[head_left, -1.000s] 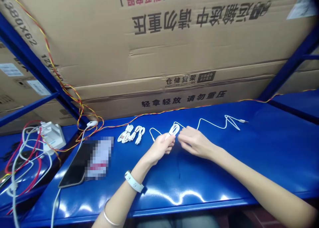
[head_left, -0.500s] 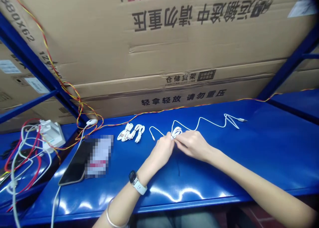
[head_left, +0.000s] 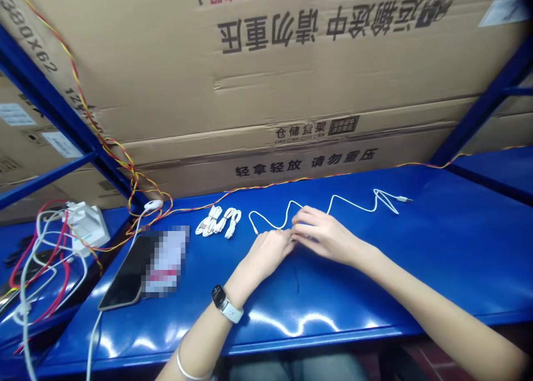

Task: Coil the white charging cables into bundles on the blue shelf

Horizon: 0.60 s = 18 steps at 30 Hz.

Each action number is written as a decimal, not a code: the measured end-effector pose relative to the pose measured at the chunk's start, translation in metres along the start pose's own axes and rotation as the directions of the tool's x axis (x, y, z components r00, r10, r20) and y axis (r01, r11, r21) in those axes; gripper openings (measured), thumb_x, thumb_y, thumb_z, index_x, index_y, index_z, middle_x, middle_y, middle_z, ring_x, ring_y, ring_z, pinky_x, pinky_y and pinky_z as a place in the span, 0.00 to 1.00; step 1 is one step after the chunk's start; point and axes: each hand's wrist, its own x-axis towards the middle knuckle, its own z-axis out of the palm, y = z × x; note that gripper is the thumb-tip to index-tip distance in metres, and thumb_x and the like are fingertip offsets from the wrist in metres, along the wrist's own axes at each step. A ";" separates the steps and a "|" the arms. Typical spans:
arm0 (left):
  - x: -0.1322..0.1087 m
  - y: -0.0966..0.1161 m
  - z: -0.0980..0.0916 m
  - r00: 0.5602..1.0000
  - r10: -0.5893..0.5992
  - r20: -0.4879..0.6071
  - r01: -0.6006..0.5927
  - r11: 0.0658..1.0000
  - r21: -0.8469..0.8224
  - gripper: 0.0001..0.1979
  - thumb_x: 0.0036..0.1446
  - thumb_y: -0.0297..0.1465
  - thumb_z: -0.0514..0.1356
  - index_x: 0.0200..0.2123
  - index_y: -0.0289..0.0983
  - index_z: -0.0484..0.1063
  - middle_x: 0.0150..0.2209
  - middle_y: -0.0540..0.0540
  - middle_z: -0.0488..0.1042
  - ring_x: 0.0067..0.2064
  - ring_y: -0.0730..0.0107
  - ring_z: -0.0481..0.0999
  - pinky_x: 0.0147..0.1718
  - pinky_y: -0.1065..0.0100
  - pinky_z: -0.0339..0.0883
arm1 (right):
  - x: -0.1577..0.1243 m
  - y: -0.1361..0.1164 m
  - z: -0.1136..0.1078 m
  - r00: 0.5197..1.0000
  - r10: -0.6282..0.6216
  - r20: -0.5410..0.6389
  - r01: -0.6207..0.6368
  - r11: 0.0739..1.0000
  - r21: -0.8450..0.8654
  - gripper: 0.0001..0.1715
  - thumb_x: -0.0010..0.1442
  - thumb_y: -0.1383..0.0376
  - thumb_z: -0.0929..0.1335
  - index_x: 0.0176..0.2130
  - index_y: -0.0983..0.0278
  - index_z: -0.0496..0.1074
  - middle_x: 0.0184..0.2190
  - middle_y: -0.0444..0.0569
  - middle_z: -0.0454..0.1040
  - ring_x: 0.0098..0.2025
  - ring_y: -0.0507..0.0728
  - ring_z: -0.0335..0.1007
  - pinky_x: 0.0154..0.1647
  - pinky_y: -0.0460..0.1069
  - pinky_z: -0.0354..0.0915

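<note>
The place looked like a storeroom or warehouse. Large cardboard cartons (head_left: pixel 166 81) printed with Chinese handling warnings stood at the back of a blue metal shelf (head_left: pixel 350 297), and blue uprights (head_left: pixel 483 108) rose at both sides.

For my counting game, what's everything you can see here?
Cardboard boxes: several, brown, behind shelf
Main shelf: one, blue, beneath hands
Twisted wires: several, red-yellow, along back
Loose cable: apparently one, white, behind hands
Cable bundles: at least two, white, mid-left
Thin strip: one, black, centre
Phone: one, black, left
Blurred item: one, white-red, beside phone
Plug block: apparently one, white, far left
Tangled cords: several, red-white, far left
Oval piece: one, white, behind phone
Watch: one, pale strap, left wrist
Bracelet: one, silver, left forearm
Left hand: one, bare, centre
Right hand: one, bare, centre
</note>
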 end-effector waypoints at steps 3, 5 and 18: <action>0.000 -0.001 -0.003 0.998 0.060 -0.003 -0.060 0.997 0.042 0.14 0.63 0.35 0.46 0.44 0.37 0.66 0.37 0.43 0.75 0.38 0.63 0.76 0.35 0.68 0.66 | 0.000 0.000 0.001 0.981 0.195 -0.002 -0.185 0.934 0.306 0.10 0.62 0.65 0.63 0.30 0.65 0.69 0.29 0.48 0.69 0.32 0.52 0.63 0.34 0.47 0.60; 0.000 -0.002 -0.002 0.995 0.089 -0.039 -0.086 0.992 0.092 0.13 0.63 0.35 0.47 0.42 0.35 0.67 0.36 0.42 0.74 0.38 0.63 0.76 0.35 0.68 0.67 | 0.000 -0.001 0.003 0.944 0.330 0.015 -0.301 0.840 0.452 0.12 0.60 0.62 0.65 0.27 0.65 0.69 0.27 0.46 0.69 0.29 0.51 0.64 0.32 0.46 0.60; -0.006 -0.007 0.002 0.816 0.489 -0.309 -0.299 0.814 0.499 0.12 0.62 0.25 0.47 0.47 0.36 0.63 0.33 0.45 0.73 0.32 0.69 0.73 0.28 0.71 0.65 | -0.002 0.003 0.013 0.705 0.356 0.614 -0.528 -0.315 0.789 0.09 0.48 0.68 0.70 0.22 0.67 0.65 0.20 0.40 0.61 0.23 0.46 0.55 0.25 0.44 0.53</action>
